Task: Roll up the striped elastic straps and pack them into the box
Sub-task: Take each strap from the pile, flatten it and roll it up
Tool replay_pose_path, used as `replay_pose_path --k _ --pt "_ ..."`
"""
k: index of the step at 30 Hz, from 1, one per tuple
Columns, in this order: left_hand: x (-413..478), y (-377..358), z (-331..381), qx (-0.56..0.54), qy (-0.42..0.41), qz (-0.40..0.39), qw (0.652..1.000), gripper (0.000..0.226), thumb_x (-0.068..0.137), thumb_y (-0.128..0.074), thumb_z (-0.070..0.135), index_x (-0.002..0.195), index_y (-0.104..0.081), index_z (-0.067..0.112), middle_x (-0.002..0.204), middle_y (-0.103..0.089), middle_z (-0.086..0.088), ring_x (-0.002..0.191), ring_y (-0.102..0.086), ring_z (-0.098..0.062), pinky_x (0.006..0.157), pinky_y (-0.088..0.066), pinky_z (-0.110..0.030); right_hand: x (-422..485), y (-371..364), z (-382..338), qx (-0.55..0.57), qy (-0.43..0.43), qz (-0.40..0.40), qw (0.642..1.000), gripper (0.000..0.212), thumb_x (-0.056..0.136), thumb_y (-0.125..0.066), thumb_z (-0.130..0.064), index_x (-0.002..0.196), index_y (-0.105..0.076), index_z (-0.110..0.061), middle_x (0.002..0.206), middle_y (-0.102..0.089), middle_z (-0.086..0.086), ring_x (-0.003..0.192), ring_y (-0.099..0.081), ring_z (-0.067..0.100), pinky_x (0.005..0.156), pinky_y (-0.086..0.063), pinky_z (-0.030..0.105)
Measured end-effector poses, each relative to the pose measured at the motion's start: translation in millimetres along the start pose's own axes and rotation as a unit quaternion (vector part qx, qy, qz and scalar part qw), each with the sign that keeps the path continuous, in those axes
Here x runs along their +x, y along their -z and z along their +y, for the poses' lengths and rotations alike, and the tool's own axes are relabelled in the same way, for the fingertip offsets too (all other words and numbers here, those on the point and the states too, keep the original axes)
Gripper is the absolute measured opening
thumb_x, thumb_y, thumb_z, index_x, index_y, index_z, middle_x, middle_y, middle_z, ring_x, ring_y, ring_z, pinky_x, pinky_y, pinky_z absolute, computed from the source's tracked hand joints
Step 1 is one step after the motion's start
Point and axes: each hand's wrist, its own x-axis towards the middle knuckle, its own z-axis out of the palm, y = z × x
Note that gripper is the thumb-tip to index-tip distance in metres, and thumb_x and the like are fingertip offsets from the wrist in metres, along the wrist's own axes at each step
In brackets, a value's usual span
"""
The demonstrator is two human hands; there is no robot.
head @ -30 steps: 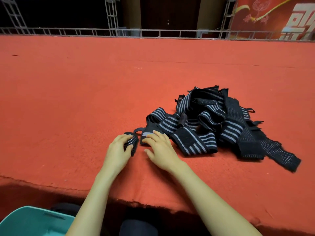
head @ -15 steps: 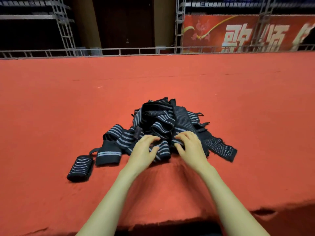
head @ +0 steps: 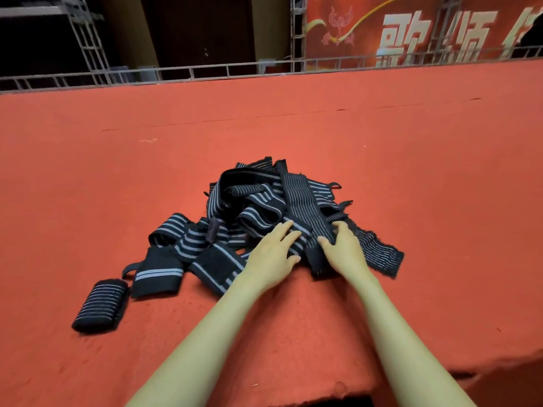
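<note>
A pile of black elastic straps with grey stripes lies on the red carpeted surface. One rolled strap lies apart at the pile's near left. My left hand rests flat on the near side of the pile, fingers straight. My right hand holds a long thin-striped strap that runs over the pile; the thumb lies on top and the fingers curl at its right edge. The box is out of view.
The red surface's ragged front edge runs close under my forearms. A metal rail borders the far edge, with truss posts and a red banner behind it.
My left hand let go of the rolled strap, which now lies at the left. Both hands moved onto the pile, and the view swung away from the teal box.
</note>
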Motion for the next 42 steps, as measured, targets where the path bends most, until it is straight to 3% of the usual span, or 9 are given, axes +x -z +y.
replay_pose_path --k 11,15,19,22,25,28,31,34,42 --pt "-10.4 -7.5 -9.8 0.031 0.057 0.007 0.998 0.055 0.099 -0.042 0.031 0.149 -0.024 0.018 0.159 -0.005 0.006 0.145 -0.009 -0.016 0.118 -0.012 -0.032 -23.1 20.4 0.4 0.190 0.071 0.184 0.962 0.027 0.088 -0.063 -0.012 0.115 -0.060 -0.014 0.113 -0.064 0.005 0.102 -0.057 0.016 0.092 -0.041 0.030" --pt "-10.2 -4.2 -5.4 0.005 0.062 -0.014 0.998 0.055 0.099 -0.042 0.029 0.150 -0.022 0.018 0.159 -0.002 0.007 0.146 -0.007 -0.016 0.119 -0.011 -0.032 -43.7 33.8 2.6 0.224 0.080 0.163 0.958 0.023 0.089 -0.063 -0.012 0.111 -0.062 -0.018 0.108 -0.065 -0.001 0.101 -0.057 0.014 0.091 -0.043 0.032" --pt "-14.9 -1.5 -1.1 -0.026 0.066 -0.025 0.997 0.053 0.099 -0.042 0.027 0.149 -0.025 0.018 0.159 -0.004 0.006 0.146 -0.007 -0.015 0.118 -0.012 -0.030 -68.7 32.4 15.8 0.199 0.090 0.128 0.967 0.018 0.087 -0.063 -0.006 0.100 -0.061 -0.018 0.104 -0.064 -0.003 0.099 -0.056 0.012 0.082 -0.037 0.013" --pt "-21.5 -1.9 2.0 -0.085 0.079 0.000 0.993 0.043 0.099 -0.043 0.027 0.140 -0.043 0.014 0.155 -0.024 0.000 0.144 -0.016 -0.016 0.116 -0.015 -0.029 -86.3 29.8 25.3 0.158 0.122 0.089 0.976 0.022 0.083 -0.065 0.001 0.088 -0.059 -0.020 0.095 -0.064 -0.003 0.094 -0.058 0.015 0.081 -0.036 0.005" --pt "-31.1 -2.1 14.2 -0.139 0.068 0.080 0.985 0.027 0.095 -0.050 0.027 0.111 -0.067 0.014 0.119 -0.060 -0.003 0.115 -0.050 -0.016 0.104 -0.034 -0.028 -99.8 28.1 27.7 0.112 0.164 0.055 0.978 0.025 0.082 -0.065 0.000 0.086 -0.059 -0.024 0.090 -0.063 -0.014 0.091 -0.056 0.009 0.086 -0.041 0.021" --pt "-44.9 0.9 38.6 -0.247 0.096 0.051 0.963 0.023 0.092 -0.056 0.032 0.103 -0.069 0.015 0.100 -0.067 0.003 0.091 -0.058 -0.009 0.087 -0.042 -0.021 -107.2 31.4 24.1 0.098 0.188 0.038 0.976 0.017 0.089 -0.062 -0.008 0.093 -0.066 -0.024 0.094 -0.064 -0.020 0.092 -0.055 -0.001 0.088 -0.034 0.012" --pt "-55.2 -3.9 58.7 -0.370 0.149 -0.003 0.917 0.025 0.090 -0.060 0.037 0.101 -0.066 0.016 0.093 -0.066 0.007 0.090 -0.063 -0.014 0.083 -0.052 -0.028 -113.1 32.0 19.7 0.099 0.194 0.017 0.976 0.019 0.094 -0.055 -0.007 0.102 -0.066 -0.019 0.097 -0.062 -0.023 0.095 -0.054 -0.007 0.096 -0.033 0.020" --pt "-60.0 -9.5 67.6 -0.435 0.196 0.001 0.879 0.017 0.088 -0.062 0.032 0.092 -0.060 0.015 0.087 -0.061 0.006 0.081 -0.064 -0.015 0.071 -0.055 -0.028 -120.2 32.7 16.9 0.128 0.174 -0.007 0.976 0.019 0.095 -0.050 -0.006 0.105 -0.060 -0.019 0.103 -0.065 -0.009 0.100 -0.058 -0.002 0.089 -0.038 0.013" --pt "-61.8 -9.5 64.7 -0.520 0.276 -0.009 0.808 0.007 0.087 -0.060 0.013 0.081 -0.057 0.011 0.082 -0.060 -0.005 0.076 -0.063 -0.015 0.074 -0.055 -0.026 -119.7 39.6 18.2 0.062 0.146 0.020 0.987 0.017 0.093 -0.054 -0.008 0.096 -0.068 -0.017 0.091 -0.067 -0.010 0.088 -0.058 0.007 0.073 -0.033 0.001"
